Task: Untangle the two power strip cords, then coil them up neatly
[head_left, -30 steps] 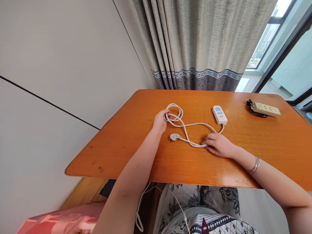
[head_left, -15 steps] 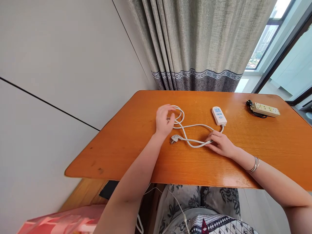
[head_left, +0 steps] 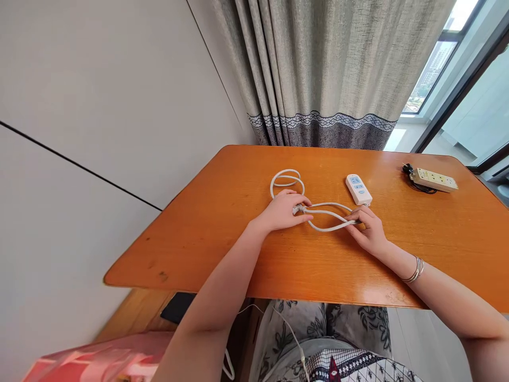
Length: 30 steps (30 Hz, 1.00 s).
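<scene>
A white power cord (head_left: 328,229) lies in loops across the wooden table (head_left: 191,254). My left hand (head_left: 283,210) is closed round the plug end of the cord, thumb in front and fingers behind, so the white plug (head_left: 297,209) is partly hidden. Pinched in my right hand (head_left: 369,229) are strands of the same cord, near where it meets the white power strip (head_left: 358,189). The strip has pale blue socket panels and lies flat just beyond that hand. One cord loop rests on the table behind my left hand.
Farther right lies a cream power strip (head_left: 435,180) with a black plug and black cord (head_left: 421,187). A white wall panel (head_left: 79,95) borders the table's left side, a grey curtain (head_left: 334,74) its far edge. A pink bag (head_left: 99,358) sits low at the left.
My left hand has moved right and nearer, from the far cord loop onto the plug, and has closed on it. My right hand has shifted slightly, still gripping the cord.
</scene>
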Available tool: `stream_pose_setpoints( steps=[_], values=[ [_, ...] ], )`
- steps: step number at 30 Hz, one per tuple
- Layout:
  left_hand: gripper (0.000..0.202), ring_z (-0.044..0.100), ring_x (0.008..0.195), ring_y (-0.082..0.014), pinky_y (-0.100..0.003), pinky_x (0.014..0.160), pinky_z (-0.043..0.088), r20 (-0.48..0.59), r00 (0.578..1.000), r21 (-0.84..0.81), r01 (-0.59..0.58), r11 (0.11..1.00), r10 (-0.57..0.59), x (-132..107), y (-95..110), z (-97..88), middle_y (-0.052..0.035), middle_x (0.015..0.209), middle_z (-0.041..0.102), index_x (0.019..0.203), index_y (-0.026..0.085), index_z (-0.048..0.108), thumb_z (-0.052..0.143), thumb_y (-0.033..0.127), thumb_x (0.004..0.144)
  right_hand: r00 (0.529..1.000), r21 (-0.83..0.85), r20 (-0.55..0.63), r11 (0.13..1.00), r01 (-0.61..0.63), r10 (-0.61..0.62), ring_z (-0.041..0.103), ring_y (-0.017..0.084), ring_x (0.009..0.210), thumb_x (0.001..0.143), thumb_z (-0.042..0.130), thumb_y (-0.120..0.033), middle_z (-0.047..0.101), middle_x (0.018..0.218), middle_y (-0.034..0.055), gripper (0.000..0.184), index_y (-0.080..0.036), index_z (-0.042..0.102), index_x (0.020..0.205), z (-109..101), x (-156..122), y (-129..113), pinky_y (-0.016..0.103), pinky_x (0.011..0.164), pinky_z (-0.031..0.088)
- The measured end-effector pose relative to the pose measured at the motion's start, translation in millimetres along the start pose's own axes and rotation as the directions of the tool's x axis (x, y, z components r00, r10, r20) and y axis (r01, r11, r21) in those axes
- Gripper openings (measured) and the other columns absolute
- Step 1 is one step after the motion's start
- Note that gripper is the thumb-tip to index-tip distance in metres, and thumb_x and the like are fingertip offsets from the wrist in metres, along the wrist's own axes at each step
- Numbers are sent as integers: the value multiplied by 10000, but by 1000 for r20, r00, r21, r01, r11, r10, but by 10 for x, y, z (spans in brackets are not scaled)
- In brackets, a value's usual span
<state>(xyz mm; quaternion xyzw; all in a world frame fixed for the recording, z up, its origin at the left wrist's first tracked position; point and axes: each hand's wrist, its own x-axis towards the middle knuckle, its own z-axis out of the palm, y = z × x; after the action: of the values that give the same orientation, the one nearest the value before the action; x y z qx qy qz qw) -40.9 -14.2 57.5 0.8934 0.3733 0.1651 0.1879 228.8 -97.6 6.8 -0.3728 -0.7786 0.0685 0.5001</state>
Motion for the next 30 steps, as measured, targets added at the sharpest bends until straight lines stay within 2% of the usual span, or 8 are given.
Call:
stream_pose_setpoints(
  steps=[5, 12, 14, 18, 22, 24, 27, 30],
  values=[
    [333, 681, 992, -255, -378, 901, 506, 23, 990, -44, 137, 990, -136, 8, 34, 4, -51, 1087, 743, 1074, 219, 678, 649, 446, 833, 1000, -2, 31, 1000, 0, 0, 636, 167, 731, 911, 617, -207, 650, 818, 39, 38, -230, 646, 922, -3, 3, 17, 302, 621, 547],
    [494, 657, 1087, -273, -429, 972, 517, -130, 957, -88, 250, 964, -260, 49, -109, 106, -112, 1260, 654, 1243, 167, 584, 677, 351, 795, 994, -56, 104, 998, 41, -35, 656, 187, 814, 911, 649, -293, 666, 935, 72, 156, -232, 639, 1054, -16, 12, 30, 310, 649, 571],
    [473, 621, 1182, -297, -459, 1016, 500, -138, 968, -27, 208, 978, -210, 49, -125, 131, -128, 1335, 613, 1240, 170, 590, 664, 325, 799, 994, -79, 91, 995, 62, -55, 651, 180, 801, 915, 654, -305, 661, 927, 70, 141, -229, 637, 1033, -20, 16, 31, 305, 656, 567],
    [365, 444, 1403, -334, -535, 1175, 338, -113, 992, 121, -48, 991, 62, 27, -29, 187, -146, 1443, 543, 1144, 179, 652, 660, 282, 794, 998, -101, 20, 993, 62, -60, 635, 172, 744, 888, 705, -329, 649, 838, 46, 140, -226, 619, 926, -31, 28, 48, 300, 645, 551],
    [425, 489, 1369, -305, -546, 1198, 301, 7, 963, 21, -268, 963, 268, -2, 148, 281, -140, 1459, 541, 1205, 194, 629, 654, 386, 826, 999, -93, -17, 994, 49, -51, 635, 174, 721, 875, 723, -348, 651, 801, 38, 154, -227, 628, 877, -34, 17, 66, 302, 636, 543],
    [500, 505, 1355, -309, -560, 1209, 274, 62, 952, -23, -299, 954, 299, -9, 188, 311, -138, 1462, 544, 1243, 203, 612, 677, 444, 810, 997, -99, -7, 992, 72, -73, 643, 176, 724, 879, 717, -355, 658, 802, 42, 142, -227, 655, 885, -31, -2, 67, 304, 642, 549],
    [644, 481, 1375, -336, -586, 1212, 248, 89, 963, -36, -251, 967, 253, -5, 167, 302, -142, 1486, 522, 1296, 218, 591, 726, 540, 756, 995, -117, 18, 988, 104, -103, 659, 176, 725, 880, 717, -346, 671, 811, 51, 125, -228, 691, 913, -27, -31, 65, 306, 656, 567],
    [662, 468, 1389, -337, -597, 1220, 214, 104, 967, -47, -228, 972, 232, -4, 142, 266, -150, 1498, 509, 1336, 217, 567, 686, 573, 790, 994, -133, 18, 985, 114, -112, 673, 173, 723, 888, 710, -338, 682, 812, 55, 116, -229, 699, 925, -36, -37, 78, 301, 657, 581]
  ],
)
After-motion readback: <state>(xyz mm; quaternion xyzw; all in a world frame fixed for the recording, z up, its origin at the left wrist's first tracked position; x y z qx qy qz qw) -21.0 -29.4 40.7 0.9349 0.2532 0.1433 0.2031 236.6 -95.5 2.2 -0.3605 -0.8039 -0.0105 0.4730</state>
